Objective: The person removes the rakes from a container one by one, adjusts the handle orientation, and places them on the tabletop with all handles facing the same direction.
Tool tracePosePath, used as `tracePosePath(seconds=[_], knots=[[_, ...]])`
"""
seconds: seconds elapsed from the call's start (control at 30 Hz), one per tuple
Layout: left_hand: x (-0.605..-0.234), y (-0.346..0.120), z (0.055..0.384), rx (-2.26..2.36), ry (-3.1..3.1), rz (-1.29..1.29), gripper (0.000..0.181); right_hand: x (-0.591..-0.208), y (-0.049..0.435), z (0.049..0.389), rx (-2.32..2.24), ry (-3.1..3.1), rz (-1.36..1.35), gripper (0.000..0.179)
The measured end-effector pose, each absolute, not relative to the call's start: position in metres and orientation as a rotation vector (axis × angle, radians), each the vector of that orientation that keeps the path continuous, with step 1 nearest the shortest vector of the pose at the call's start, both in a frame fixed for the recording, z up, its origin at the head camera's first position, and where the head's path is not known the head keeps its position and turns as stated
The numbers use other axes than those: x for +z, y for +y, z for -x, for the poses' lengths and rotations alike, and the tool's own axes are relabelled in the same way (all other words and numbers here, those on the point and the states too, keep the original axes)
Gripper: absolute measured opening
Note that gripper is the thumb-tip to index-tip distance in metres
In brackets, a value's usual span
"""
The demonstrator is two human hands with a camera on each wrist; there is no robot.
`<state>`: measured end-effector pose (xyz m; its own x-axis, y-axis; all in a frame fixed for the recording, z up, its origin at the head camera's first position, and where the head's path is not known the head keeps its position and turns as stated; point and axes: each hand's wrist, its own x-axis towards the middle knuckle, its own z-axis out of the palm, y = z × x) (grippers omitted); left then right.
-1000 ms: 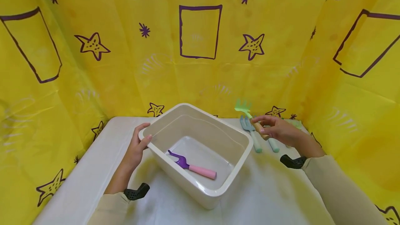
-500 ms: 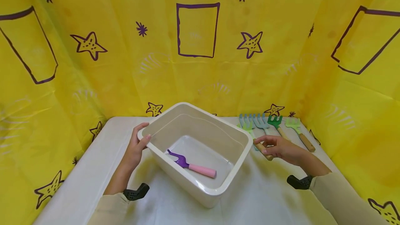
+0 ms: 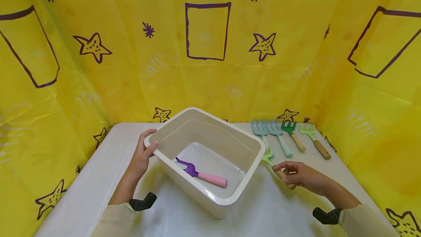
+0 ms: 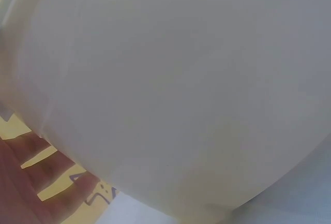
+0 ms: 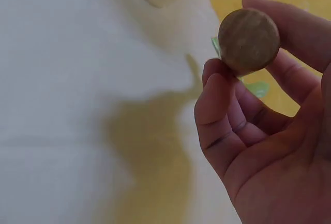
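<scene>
A cream plastic tub [image 3: 210, 134] stands turned at an angle on the white table. My left hand [image 3: 143, 154] grips its left corner, thumb over the rim; the left wrist view shows fingers [image 4: 49, 172] outside the wall. Inside the tub lies a garden fork [image 3: 213, 179] with a purple head and pink handle. To the right, my right hand [image 3: 304, 176] pinches a light green hand rake [image 3: 279, 173] by its wooden handle, its head overlapping the tub's rim corner in the head view. The handle's round end [image 5: 248, 42] faces the right wrist camera.
Behind my right hand several hand rakes lie in a row: two blue ones [image 3: 261, 130] [image 3: 277, 132] with mint handles, a dark green one [image 3: 294, 136] and a light green one [image 3: 315, 140] with wooden handles. Yellow cloth [image 3: 204, 87] walls enclose the table [image 3: 98, 164].
My right hand has lowered and drawn the light green rake back toward me and slightly right, away from the row of rakes. My left hand and the tub have stayed in place.
</scene>
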<state>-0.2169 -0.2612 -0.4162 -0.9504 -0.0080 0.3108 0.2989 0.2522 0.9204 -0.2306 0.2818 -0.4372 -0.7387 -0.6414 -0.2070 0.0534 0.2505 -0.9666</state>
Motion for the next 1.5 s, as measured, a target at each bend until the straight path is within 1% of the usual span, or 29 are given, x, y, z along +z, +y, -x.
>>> tracePosePath(seconds=[0.23, 0.47, 0.77, 0.97, 1.1, 1.5], knots=[[-0.416, -0.262, 0.216, -1.755, -2.290, 0.259, 0.050, -0.444, 0.286, 0.217, -1.449, 2.045, 0.438, 0.041], [-0.415, -0.262, 0.215, -1.781, -2.285, 0.245, 0.052, -0.458, 0.282, 0.208, -1.420, 2.114, 0.357, 0.041], [-0.416, -0.262, 0.216, -1.774, -2.279, 0.256, 0.050, -0.467, 0.268, 0.205, -1.333, 2.348, 0.182, 0.054], [-0.416, -0.261, 0.215, -1.789, -2.282, 0.250, 0.053, -0.470, 0.262, 0.206, -1.305, 2.406, 0.124, 0.060], [-0.416, -0.261, 0.215, -1.794, -2.282, 0.250, 0.053, -0.470, 0.260, 0.207, -1.228, 2.483, 0.126, 0.060], [-0.415, -0.261, 0.215, -1.767, -2.263, 0.272, 0.048, -0.467, 0.257, 0.204, -1.121, 2.580, 0.262, 0.057]])
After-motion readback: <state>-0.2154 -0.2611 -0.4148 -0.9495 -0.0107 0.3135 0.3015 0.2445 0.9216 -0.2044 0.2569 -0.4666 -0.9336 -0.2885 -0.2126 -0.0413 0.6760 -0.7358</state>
